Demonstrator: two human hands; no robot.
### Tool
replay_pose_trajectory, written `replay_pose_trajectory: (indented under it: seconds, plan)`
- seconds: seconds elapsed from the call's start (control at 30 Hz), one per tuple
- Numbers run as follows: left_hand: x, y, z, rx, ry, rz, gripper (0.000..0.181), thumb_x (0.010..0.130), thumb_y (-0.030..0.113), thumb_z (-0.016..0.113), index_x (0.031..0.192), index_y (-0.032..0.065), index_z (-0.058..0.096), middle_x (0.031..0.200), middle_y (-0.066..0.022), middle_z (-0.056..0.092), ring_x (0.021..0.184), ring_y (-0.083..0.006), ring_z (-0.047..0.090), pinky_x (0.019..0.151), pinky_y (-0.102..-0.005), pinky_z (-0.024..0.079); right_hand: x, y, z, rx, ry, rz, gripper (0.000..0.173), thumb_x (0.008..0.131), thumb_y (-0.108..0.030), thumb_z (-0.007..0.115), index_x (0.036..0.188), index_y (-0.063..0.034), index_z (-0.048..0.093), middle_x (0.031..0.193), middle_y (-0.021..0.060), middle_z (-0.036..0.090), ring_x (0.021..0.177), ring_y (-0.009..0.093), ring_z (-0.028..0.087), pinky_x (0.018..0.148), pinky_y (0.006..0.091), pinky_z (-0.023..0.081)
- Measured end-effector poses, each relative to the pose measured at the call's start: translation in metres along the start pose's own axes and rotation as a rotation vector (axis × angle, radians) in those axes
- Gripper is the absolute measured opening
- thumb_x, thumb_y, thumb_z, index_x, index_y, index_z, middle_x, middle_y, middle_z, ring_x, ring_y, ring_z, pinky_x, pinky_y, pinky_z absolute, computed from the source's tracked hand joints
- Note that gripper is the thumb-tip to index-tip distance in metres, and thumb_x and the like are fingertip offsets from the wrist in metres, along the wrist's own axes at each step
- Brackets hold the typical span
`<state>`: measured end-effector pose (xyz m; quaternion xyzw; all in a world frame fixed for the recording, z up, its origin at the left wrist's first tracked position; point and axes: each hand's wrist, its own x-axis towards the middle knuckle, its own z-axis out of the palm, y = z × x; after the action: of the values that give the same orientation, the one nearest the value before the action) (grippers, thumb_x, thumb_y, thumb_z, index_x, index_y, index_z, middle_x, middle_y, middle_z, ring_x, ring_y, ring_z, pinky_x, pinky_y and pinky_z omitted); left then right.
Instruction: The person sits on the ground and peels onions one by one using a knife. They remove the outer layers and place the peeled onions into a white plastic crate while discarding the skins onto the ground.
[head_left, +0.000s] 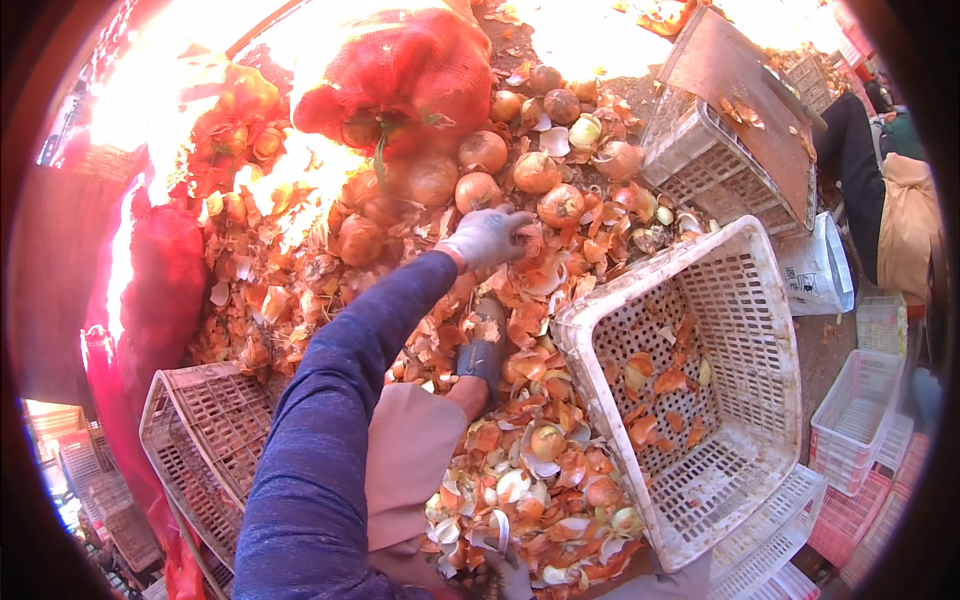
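My left hand (491, 236), in a pale glove below a dark blue sleeve, reaches over the onion heap with bent fingers. Whole brown onions (561, 205) lie just beyond its fingertips; what is under the fingers is hidden. My right hand (511, 576), also gloved, is partly visible at the bottom edge, low among onion skins. A narrow, pale curved piece (501, 529) stands up beside its fingers; whether it is a blade or a peel, and whether it is held, I cannot tell. Peeled and half-peeled onions (547, 442) lie among the loose skins (555, 409) between my legs.
A dirty white plastic crate (750, 322) lies tilted at the right, with some skins inside. Red mesh sacks (405, 67) stand behind the onions. Another crate (217, 420) is at the left. A board (750, 105) leans on an upper-right crate (697, 157). Another person (862, 187) is at the right.
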<state>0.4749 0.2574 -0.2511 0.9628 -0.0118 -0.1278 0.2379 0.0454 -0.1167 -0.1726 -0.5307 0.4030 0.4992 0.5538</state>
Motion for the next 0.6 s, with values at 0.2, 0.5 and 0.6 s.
replay_pose_trajectory:
  seconds: [0.2, 0.5, 0.6]
  plan:
    - [0.02, 0.041, 0.02, 0.326, -0.186, -0.031, 0.073, 0.072, 0.037, 0.073, 0.139, 0.0194, 0.049, 0.134, -0.016, 0.053, 0.117, -0.0363, 0.058, 0.095, -0.0442, 0.049, -0.007, 0.001, -0.009, -0.015, -0.004, 0.02, 0.035, 0.094, -0.015, 0.065, 0.125, -0.0011, 0.058, 0.083, 0.0041, 0.063, 0.064, 0.013, 0.061, 0.057, 0.0242, 0.052]
    - [-0.016, -0.012, 0.001, -1.444, -0.16, -0.184, 0.055, 0.087, 0.025, 0.065, 0.137, 0.0052, 0.052, 0.12, -0.004, 0.061, 0.105, -0.0129, 0.06, 0.086, -0.0313, 0.052, -0.022, 0.009, -0.015, -0.026, -0.027, -0.031, 0.034, 0.095, -0.016, 0.065, 0.125, -0.002, 0.058, 0.081, 0.0037, 0.063, 0.063, 0.013, 0.061, 0.057, 0.0244, 0.052]
    - [-0.069, 0.022, -0.035, -1.906, -0.302, 0.001, 0.054, 0.092, 0.025, 0.062, 0.139, 0.0026, 0.049, 0.129, -0.0124, 0.062, 0.117, -0.0246, 0.061, 0.103, -0.0396, 0.047, -0.039, -0.01, -0.006, -0.05, 0.006, -0.116, 0.033, 0.095, -0.017, 0.066, 0.124, -0.0024, 0.059, 0.081, 0.0035, 0.062, 0.062, 0.013, 0.061, 0.056, 0.0248, 0.052]
